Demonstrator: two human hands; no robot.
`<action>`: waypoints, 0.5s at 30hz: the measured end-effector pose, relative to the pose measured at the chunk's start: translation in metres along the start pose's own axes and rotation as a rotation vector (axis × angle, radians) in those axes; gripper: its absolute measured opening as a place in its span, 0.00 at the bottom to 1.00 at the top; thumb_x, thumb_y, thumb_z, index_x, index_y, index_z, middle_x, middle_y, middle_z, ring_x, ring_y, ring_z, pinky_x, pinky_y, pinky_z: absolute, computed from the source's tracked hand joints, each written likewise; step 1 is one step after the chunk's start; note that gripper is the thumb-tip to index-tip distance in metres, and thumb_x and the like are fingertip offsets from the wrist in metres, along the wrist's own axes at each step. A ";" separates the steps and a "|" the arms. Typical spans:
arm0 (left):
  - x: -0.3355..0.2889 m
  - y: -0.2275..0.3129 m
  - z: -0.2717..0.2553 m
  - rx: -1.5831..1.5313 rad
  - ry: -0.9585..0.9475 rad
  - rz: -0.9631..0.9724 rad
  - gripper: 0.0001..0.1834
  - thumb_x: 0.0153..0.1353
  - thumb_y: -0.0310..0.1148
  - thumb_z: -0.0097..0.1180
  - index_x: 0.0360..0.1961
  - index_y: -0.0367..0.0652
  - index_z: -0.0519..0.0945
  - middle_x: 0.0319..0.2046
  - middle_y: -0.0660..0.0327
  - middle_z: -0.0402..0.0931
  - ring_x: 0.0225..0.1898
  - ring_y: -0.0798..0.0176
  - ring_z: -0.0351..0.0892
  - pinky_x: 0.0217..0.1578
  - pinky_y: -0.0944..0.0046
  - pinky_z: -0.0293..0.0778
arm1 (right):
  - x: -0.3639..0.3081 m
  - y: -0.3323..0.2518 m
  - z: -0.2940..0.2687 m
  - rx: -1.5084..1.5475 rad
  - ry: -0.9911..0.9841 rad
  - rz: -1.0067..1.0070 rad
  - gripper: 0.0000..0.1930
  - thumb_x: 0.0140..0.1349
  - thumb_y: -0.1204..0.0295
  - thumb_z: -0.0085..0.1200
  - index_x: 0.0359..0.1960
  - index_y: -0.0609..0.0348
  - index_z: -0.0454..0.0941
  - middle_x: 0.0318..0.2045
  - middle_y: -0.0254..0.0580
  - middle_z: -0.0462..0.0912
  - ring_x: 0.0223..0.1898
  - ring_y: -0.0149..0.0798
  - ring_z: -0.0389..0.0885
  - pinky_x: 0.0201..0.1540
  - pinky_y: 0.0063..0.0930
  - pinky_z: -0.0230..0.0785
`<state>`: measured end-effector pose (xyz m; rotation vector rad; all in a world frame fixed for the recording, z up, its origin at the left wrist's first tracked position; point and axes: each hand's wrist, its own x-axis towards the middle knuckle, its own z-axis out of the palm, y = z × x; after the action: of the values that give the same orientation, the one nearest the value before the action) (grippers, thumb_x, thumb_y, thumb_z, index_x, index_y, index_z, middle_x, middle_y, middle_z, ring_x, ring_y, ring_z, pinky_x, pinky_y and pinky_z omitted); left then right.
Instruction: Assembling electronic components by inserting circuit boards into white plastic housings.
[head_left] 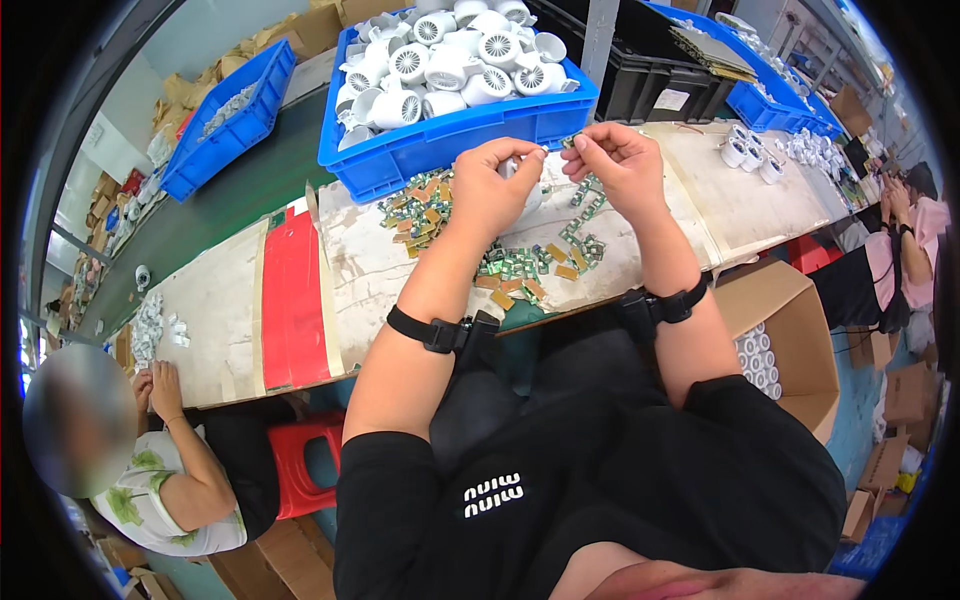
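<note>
My left hand is closed, curled round a white fan housing that is mostly hidden behind the fingers. Close on its right, my right hand pinches a small green circuit board between thumb and fingertips. The two hands are raised over the worktable, their fingertips a short gap apart. Below and between my forearms lie many loose green circuit boards, some with tan backs. Another heap of boards spreads to the left of my left wrist.
A blue crate heaped with white fan housings stands just beyond my hands. A black crate is at its right. White round parts sit farther right on the table. Co-workers sit at left and far right. An open carton stands below the edge.
</note>
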<state>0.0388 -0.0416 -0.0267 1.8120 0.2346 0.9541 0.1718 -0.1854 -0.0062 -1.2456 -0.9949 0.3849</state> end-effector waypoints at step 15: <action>-0.002 0.014 0.001 0.306 0.017 0.274 0.03 0.55 0.25 0.64 0.30 0.38 0.87 0.24 0.61 0.79 0.23 0.67 0.76 0.26 0.67 0.70 | -0.001 0.020 0.005 0.046 -0.018 -0.033 0.05 0.65 0.79 0.60 0.40 0.68 0.84 0.33 0.43 0.88 0.34 0.31 0.86 0.39 0.24 0.80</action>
<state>0.0343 -0.0494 -0.0160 2.1563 0.1500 1.1751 0.1721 -0.1766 -0.0252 -1.1848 -1.0148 0.3920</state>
